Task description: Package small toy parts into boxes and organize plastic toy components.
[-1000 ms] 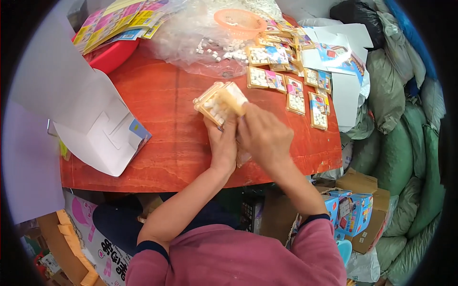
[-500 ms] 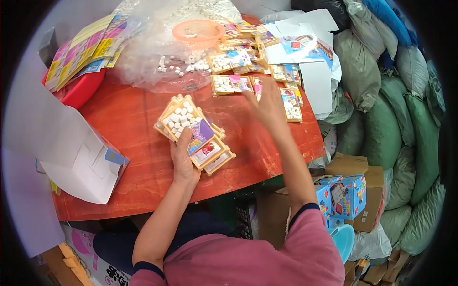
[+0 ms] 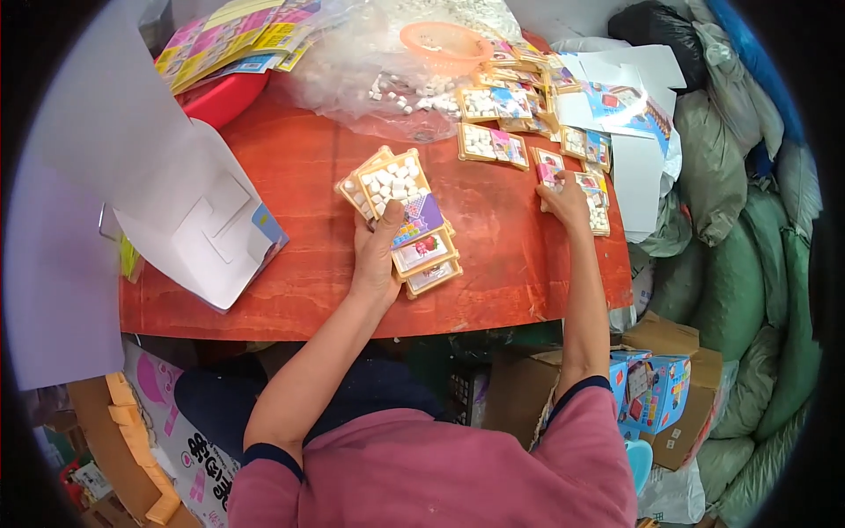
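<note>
Gripping a fanned stack of small yellow trays (image 3: 407,211) mid-table, the left hand (image 3: 377,251) has its thumb pressed on top. Right hand (image 3: 568,195) is fingers-down on a loose tray (image 3: 553,165) near the orange table's (image 3: 299,176) right edge, right of the stack.

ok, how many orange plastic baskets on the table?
1. The orange basket sits at the far edge of the red table, on the clear bag of white pieces, beyond the left hand's stack of packs. Others may be hidden under the clutter.
</note>
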{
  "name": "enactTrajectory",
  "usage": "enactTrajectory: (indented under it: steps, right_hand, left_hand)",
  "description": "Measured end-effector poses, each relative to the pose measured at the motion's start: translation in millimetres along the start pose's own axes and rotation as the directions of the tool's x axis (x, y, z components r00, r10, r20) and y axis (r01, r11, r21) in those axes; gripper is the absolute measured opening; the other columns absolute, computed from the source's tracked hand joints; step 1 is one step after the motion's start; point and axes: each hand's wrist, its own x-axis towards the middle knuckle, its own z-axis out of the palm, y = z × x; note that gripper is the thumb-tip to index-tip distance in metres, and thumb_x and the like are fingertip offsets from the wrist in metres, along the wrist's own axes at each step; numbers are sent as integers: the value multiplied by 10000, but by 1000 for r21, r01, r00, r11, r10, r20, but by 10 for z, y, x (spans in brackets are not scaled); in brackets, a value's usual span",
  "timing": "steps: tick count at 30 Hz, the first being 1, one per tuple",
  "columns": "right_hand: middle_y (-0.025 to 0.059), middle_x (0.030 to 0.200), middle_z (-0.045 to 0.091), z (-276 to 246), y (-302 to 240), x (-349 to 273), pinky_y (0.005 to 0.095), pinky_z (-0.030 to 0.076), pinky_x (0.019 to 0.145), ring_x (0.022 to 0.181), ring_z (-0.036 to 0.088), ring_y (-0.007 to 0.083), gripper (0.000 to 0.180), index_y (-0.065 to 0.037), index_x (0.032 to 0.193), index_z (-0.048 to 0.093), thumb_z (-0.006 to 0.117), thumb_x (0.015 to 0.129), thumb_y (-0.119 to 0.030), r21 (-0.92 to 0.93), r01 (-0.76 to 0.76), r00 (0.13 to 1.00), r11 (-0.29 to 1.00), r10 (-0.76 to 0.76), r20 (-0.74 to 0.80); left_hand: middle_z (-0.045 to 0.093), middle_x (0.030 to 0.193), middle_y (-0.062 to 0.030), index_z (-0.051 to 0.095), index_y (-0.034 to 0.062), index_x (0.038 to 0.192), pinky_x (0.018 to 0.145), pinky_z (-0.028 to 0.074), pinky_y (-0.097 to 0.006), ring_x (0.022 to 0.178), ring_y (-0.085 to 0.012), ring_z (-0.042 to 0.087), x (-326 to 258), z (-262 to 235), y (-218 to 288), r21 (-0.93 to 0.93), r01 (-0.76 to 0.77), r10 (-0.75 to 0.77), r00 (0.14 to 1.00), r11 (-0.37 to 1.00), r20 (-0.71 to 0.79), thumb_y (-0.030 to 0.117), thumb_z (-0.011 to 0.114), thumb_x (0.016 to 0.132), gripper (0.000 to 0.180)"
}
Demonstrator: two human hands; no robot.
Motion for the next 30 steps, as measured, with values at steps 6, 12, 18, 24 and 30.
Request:
enactTrajectory:
  steps: [6, 12, 18, 24, 30]
  right_hand:
    - [128, 1058, 599, -316, -663, -835, 279, 466, 770, 910, 589, 167, 580, -19, 1207, 495, 716, 736, -274, 561, 198, 978, 804, -125, -167]
    - [167, 1201, 537, -155, -1537, -1696, 408, 411, 928, 1126, 508, 313, 734, -27, 1240, 469, 797, 659, -333, 374, 587, 802, 717, -579, -148]
    - [145, 1239, 512, 42, -1420, -1608, 434, 374, 982, 1195, 447, 289, 780, -19, 1246, 460, 845, 618, -273, 634, 581, 769, 511, -601, -220]
    - [102, 1292, 448, -313, -1453, -1626, 336, 436, 930, 1188, 439, 190, 1009, -44, 1366, 284, 881, 555, -102, 907, 17, 563, 420, -754, 339]
    - [128, 1285, 443, 64, -1297, -1639, 402, 392, 973, 1188, 446, 264, 1065, -38, 1341, 319, 910, 484, -263, 866, 140, 611, 480, -730, 306]
  left_hand:
    - [531, 1123, -51, 368, 89, 1237, 804, 530, -320, 973, -151, 581, -30, -12, -3, 89, -127, 128, 992, 988, -13, 284, 760, 765, 644]
    - [515, 1158, -70, 328, 87, 1274, 844, 508, -327, 1036, -169, 555, -40, -40, -15, 126, -203, 201, 979, 971, 31, 476, 728, 728, 781]
    - [529, 1142, -84, 332, 74, 1272, 856, 513, -334, 1023, -179, 572, -237, 86, 128, 158, -179, 164, 981, 971, 99, 116, 706, 764, 633]
    - [474, 1227, -103, 267, 32, 1337, 965, 418, -347, 1124, -209, 500, -479, 102, 416, 443, -302, 101, 901, 844, 421, 108, 800, 623, 894]
    - [394, 1316, -162, 147, 29, 1382, 1034, 330, -392, 1247, -269, 396, -425, -262, 531, 767, -552, 48, 820, 326, 570, 286, 909, 488, 1203]
